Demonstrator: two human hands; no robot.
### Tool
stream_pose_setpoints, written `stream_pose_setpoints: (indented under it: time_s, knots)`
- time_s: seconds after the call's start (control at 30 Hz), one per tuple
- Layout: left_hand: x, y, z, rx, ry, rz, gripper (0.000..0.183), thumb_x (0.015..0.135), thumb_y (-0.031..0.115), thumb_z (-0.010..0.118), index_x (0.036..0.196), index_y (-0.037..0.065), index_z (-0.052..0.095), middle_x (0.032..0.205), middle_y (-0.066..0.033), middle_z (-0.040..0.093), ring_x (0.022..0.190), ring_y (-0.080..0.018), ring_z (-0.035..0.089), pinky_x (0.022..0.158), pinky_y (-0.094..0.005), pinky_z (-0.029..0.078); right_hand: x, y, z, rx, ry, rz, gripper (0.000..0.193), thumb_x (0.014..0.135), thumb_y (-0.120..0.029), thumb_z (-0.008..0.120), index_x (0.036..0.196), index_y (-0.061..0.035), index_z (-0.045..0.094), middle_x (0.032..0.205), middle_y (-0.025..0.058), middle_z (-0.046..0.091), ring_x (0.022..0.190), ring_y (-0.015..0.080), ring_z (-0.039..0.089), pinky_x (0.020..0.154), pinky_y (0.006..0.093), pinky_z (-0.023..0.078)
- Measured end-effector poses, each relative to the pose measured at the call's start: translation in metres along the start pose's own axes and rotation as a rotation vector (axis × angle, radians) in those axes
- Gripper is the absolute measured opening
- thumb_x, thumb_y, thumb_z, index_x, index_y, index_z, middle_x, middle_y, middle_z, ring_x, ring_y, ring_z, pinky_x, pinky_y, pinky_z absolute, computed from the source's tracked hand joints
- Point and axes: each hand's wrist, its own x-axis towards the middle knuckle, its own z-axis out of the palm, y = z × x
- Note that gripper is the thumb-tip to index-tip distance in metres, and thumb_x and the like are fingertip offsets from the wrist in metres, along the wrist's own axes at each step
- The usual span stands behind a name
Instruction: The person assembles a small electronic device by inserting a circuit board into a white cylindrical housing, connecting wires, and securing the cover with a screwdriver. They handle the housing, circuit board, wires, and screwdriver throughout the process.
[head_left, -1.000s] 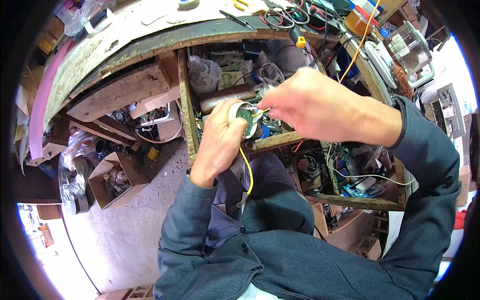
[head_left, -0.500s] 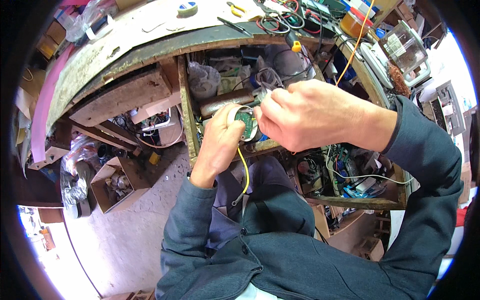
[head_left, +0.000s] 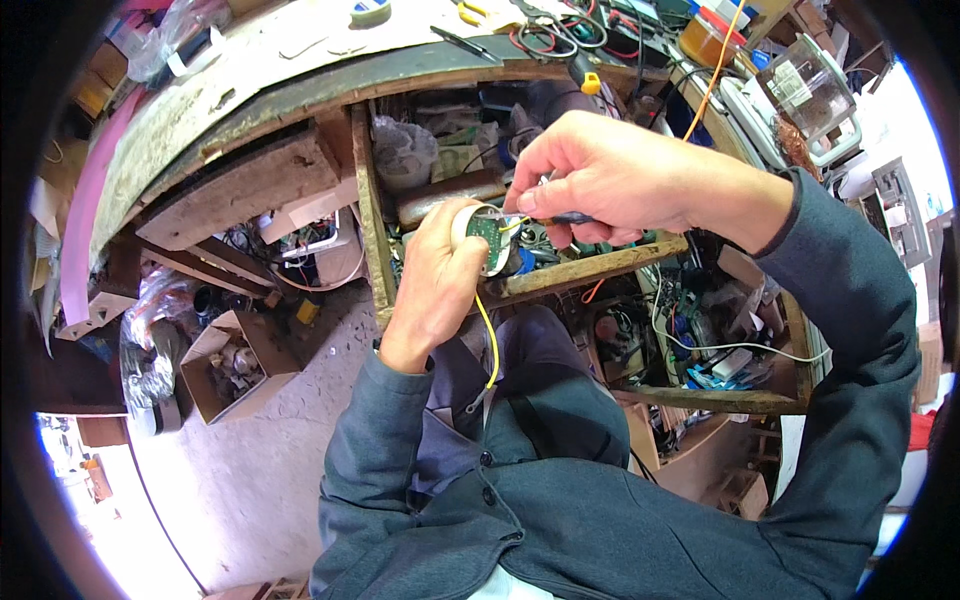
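Note:
My left hand (head_left: 437, 270) is closed around a round white housing (head_left: 461, 228), its thumb pressing on the rim. Inside the housing sits a green circuit board (head_left: 487, 236), facing right. A yellow wire (head_left: 492, 345) hangs from below the housing and ends in a metal ring terminal over my lap. To the right, my right hand (head_left: 600, 180) grips a slim tool with a dark handle (head_left: 572, 217). Its thin front end points left at the board's edge, beside a short yellow wire end (head_left: 515, 225). Whether the tip touches the board I cannot tell.
An open wooden drawer (head_left: 570, 270) full of parts lies beneath my hands, with another cluttered compartment (head_left: 700, 402) to the right. The bench top (head_left: 270, 60) holds tape, black tweezers (head_left: 466, 46) and cables. A cardboard box (head_left: 235, 370) stands on the floor at left.
My right hand has shifted slightly right and up and turned, so the dark-handled tool in it now shows. My left hand still holds the housing in nearly the same place.

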Motion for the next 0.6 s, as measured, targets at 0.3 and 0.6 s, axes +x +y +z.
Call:
stream_pose_setpoints:
  time_s: [0.3,0.6]
  knots:
    - [0.006,-0.011,0.003,-0.133,-0.046,-0.03,0.034,0.092,0.017,0.055,0.114,-0.005,0.067,0.106,-0.0191,0.068,0.096,-0.028,0.066,0.09,-0.0382,0.053,-0.007,0.006,0.005,-0.761,0.212,-0.596,0.02,0.078,-0.004,0.071,0.096,0.0045,0.073,0.093,0.0233,0.073,0.086,0.044,0.074,0.076,0.0472,0.06]
    - [0.002,-0.009,0.0,-0.088,-0.058,-0.027,0.035,0.091,0.016,0.056,0.118,-0.006,0.065,0.109,-0.022,0.067,0.099,-0.0355,0.065,0.092,-0.0408,0.052,-0.01,0.025,0.026,-1.557,0.435,-0.938,0.015,0.087,-0.016,0.069,0.093,-0.0024,0.068,0.081,0.0067,0.062,0.073,0.0212,0.071,0.062,0.0346,0.059]
